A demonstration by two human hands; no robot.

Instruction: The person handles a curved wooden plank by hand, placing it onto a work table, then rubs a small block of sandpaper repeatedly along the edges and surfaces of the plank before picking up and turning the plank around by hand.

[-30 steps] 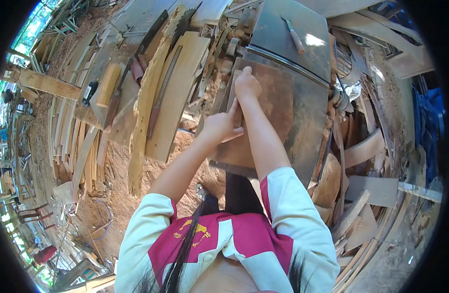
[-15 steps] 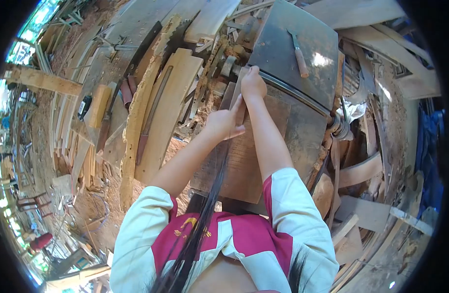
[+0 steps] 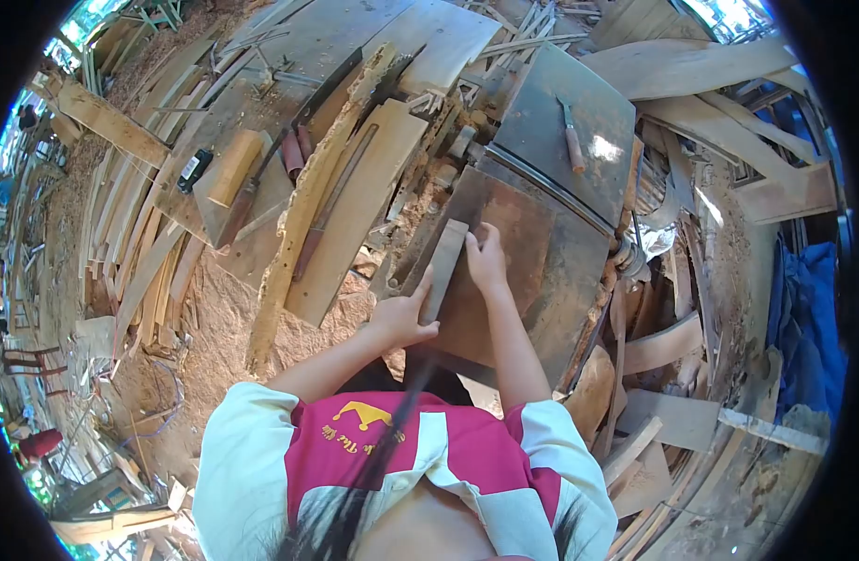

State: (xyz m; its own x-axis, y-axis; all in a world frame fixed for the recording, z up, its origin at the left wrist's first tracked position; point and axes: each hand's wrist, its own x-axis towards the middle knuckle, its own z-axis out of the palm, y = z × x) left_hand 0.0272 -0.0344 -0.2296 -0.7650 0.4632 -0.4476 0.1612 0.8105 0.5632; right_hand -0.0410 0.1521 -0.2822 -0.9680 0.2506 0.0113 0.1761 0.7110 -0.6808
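Note:
A short, narrow wooden strip (image 3: 444, 271) rests on the dark flat machine table (image 3: 565, 309). At its near end, my left hand (image 3: 403, 318) grips the strip between thumb and fingers. My right hand (image 3: 486, 257) is just right of the strip's far end, thumb and fingers apart and curved, the fingertips close to the wood. Beyond the slot across the machine, a tool with a wooden handle (image 3: 574, 150) lies on the far plate.
On the left, a rough-edged board (image 3: 308, 196), a pale plank (image 3: 355, 224), a yellowish wood block (image 3: 235, 168) and a black object (image 3: 195, 171) lie on a bench. Scrap wood is piled right of the machine, near a blue cloth (image 3: 808, 327).
The strip and both hands have come back toward my body. My right hand has lifted off the strip's far end and opened, while my left hand stays on the near end.

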